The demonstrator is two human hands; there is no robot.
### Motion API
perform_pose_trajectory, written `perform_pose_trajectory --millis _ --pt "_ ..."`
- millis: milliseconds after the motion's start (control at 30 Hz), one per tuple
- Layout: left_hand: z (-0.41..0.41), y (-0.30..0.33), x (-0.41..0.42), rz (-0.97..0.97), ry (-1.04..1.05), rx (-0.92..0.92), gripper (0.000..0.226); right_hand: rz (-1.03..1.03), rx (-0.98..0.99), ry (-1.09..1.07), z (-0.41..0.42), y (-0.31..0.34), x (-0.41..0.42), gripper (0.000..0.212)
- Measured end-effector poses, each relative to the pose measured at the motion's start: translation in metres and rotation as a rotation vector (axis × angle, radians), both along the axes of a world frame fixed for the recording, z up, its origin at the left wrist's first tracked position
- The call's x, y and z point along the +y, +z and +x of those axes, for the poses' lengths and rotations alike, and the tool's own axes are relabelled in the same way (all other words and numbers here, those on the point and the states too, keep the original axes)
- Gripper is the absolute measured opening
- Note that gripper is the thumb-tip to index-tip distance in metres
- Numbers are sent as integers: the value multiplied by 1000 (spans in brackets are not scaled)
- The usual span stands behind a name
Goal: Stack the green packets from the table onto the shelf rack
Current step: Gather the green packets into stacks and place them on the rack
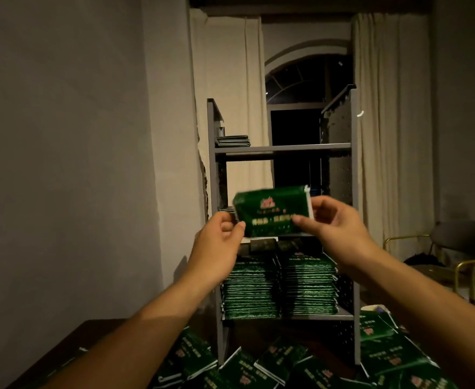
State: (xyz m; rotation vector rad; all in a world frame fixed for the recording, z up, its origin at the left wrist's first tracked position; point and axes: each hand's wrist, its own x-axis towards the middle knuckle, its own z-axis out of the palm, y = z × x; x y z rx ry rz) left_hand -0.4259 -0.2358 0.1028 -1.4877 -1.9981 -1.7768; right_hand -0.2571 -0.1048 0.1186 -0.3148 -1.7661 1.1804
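A green packet (270,210) is held up in front of the grey shelf rack (282,149), level with its middle shelf. My left hand (219,240) pinches the packet's lower left corner. My right hand (334,223) pinches its right edge, thumb on the front. The packet is blurred. Two tall stacks of green packets (280,287) fill the lower shelf. A short stack of packets (233,140) lies on the top shelf at the left. Several loose green packets (273,363) lie on the dark table (70,352) around the rack's foot.
A wall stands close on the left. Behind the rack are cream curtains (385,136) and a dark arched window (301,80). A chair with brass tubing (455,265) stands at the right.
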Motion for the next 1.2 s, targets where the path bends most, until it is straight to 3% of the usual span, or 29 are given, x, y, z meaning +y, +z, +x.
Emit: perform_pose_trajectory --millis 67,167,233,333,600,767,967,1200 --pt "-3 -5 4 -69 156 239 21 112 54 -148 -4 10 5 25" --pt "-5 -15 11 -192 256 681 32 457 5 -417 -18 12 8 33" --pt "-4 -16 17 -206 252 790 33 733 -23 -516 -32 10 9 36" --pt "-5 -12 27 -202 267 807 34 987 -76 -581 -58 13 14 38" --pt "-21 -6 41 -249 278 807 31 1172 -274 -637 -117 25 29 44" --pt "-24 2 50 -321 258 763 23 1160 -349 -549 -126 26 40 38" --pt "-27 10 65 -386 306 723 24 952 -361 -352 -135 36 51 25" --pt "-33 15 72 -370 369 690 29 982 -406 -488 -134 34 61 33"
